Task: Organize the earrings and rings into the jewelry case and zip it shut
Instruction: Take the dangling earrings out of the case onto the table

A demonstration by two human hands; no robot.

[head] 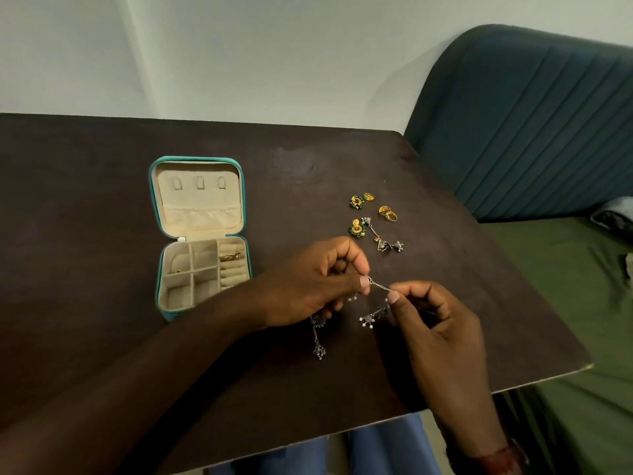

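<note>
A teal jewelry case [159, 207] lies open on the dark table, its cream lid flat at the back and its divided tray at the front. A gold piece [230, 256] rests in the tray's upper right compartment. My left hand [308, 286] and my right hand [435, 323] pinch the two ends of a silver chain earring [378, 286] just above the table; its pendant [371, 317] dangles below. A second silver drop earring [318, 344] hangs under my left hand. Loose on the table behind lie two green-gold earrings [357, 201] [356, 228], gold rings [387, 212] [368, 196], and more silver earrings [383, 240].
The table's right edge [534, 382] runs diagonally close to my right hand. A teal padded headboard [534, 114] and a green bedsheet [565, 303] lie beyond it. My blue-trousered legs show under the table's near edge.
</note>
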